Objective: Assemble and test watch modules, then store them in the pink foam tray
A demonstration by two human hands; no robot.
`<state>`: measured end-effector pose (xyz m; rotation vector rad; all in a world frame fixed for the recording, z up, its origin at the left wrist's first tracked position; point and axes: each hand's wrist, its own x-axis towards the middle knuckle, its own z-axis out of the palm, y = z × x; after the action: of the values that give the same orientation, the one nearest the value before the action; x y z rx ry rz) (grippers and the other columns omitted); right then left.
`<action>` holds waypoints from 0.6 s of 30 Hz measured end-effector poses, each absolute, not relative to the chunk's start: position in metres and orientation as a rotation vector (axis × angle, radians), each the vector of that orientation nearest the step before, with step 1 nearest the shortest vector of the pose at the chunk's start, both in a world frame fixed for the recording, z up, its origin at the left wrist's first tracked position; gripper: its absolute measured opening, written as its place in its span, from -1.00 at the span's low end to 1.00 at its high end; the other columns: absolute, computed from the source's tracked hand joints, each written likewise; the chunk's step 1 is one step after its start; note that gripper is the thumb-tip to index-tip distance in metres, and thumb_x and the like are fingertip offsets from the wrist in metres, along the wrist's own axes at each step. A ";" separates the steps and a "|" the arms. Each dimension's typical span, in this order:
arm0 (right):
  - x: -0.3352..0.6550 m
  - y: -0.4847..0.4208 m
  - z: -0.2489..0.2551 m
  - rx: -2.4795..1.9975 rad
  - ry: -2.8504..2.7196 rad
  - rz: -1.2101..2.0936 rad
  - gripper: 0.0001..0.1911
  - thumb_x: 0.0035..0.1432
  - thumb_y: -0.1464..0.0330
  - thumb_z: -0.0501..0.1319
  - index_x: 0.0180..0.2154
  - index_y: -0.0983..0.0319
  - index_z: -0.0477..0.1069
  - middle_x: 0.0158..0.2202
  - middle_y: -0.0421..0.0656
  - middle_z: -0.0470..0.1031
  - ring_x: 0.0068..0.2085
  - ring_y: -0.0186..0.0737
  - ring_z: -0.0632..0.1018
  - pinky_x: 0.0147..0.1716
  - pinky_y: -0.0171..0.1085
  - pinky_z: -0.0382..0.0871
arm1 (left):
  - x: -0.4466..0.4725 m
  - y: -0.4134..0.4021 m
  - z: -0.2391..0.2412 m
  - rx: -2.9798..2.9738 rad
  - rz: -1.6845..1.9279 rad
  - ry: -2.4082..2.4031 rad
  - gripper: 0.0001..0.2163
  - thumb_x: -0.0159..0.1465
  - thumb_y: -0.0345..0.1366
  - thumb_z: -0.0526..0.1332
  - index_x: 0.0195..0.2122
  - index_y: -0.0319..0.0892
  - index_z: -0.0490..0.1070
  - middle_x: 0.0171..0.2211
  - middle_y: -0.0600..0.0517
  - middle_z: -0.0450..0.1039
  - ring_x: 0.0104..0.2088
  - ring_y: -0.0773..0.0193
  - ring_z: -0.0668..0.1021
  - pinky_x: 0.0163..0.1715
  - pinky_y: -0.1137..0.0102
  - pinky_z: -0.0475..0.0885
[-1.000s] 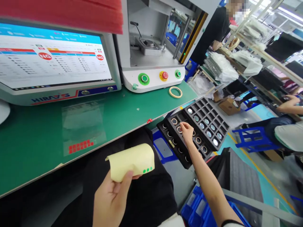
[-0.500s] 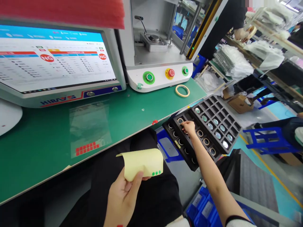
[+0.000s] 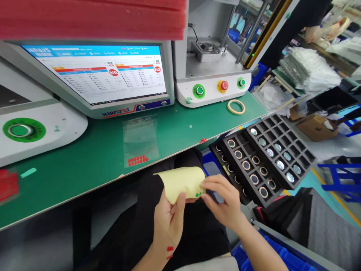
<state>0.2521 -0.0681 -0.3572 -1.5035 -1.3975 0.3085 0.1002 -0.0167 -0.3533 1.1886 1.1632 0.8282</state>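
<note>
A curved pale yellow sticker sheet [image 3: 183, 182] with a few green dots [image 3: 199, 194] near its lower right corner is pinched in my left hand [image 3: 169, 218], thumb on its front. My right hand [image 3: 225, 199] is at the sheet's right end, with finger and thumb closing on the corner by the green dots. Whether a dot has come loose between these fingertips is too small to tell. Small red stickers [image 3: 169, 248] are on my left wrist. To the right, a black compartment tray [image 3: 248, 145] holds several round ring-edged parts [image 3: 246, 165], some with a small green mark.
Another black tray [image 3: 278, 131] holds shiny discs. On the green bench [image 3: 175, 131] lie a tape roll [image 3: 236, 107], a clear bag with red stickers [image 3: 139, 143] and a red scrap [image 3: 203, 140]. Behind stand a monitor [image 3: 113, 75] and a press with buttons [image 3: 214, 88]. A co-worker's hand shows at upper right.
My right hand has left the round part in the tray and come over to the sticker sheet's right end. The left hand still holds the sheet. The view has swung to the left.
</note>
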 end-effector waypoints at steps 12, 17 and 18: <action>0.232 -0.071 -0.347 -1.436 -1.371 0.177 -0.87 0.12 0.53 0.33 -0.32 0.19 0.50 -0.36 -0.14 0.64 -0.35 -0.27 0.64 -0.36 -0.29 0.54 | 0.088 -0.027 -0.360 1.655 0.867 1.111 -0.70 0.34 -0.13 0.11 -0.22 -0.23 0.53 -0.27 -0.12 0.63 -0.19 0.10 0.66 -0.17 0.39 0.54; 0.226 -0.077 -0.352 -1.469 -1.460 -0.134 -0.83 0.12 0.56 0.31 -0.29 0.18 0.48 -0.33 -0.13 0.66 -0.37 -0.25 0.64 -0.35 -0.24 0.54 | 0.086 -0.024 -0.360 1.683 0.887 1.072 -0.74 0.33 -0.15 0.14 -0.23 -0.23 0.53 -0.33 -0.08 0.64 -0.28 0.14 0.67 -0.27 0.44 0.56; 0.224 -0.078 -0.354 -1.472 -1.482 -0.171 -0.82 0.12 0.56 0.30 -0.27 0.18 0.48 -0.32 -0.13 0.66 -0.37 -0.25 0.64 -0.34 -0.23 0.54 | 0.086 -0.024 -0.359 1.680 0.897 1.072 -0.75 0.32 -0.16 0.15 -0.23 -0.22 0.53 -0.35 -0.07 0.64 -0.31 0.16 0.68 -0.31 0.46 0.56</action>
<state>0.2241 -0.0776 -0.3537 -1.4724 -1.4823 -0.1715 0.0859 -0.0242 -0.3593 1.6798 1.0723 0.8968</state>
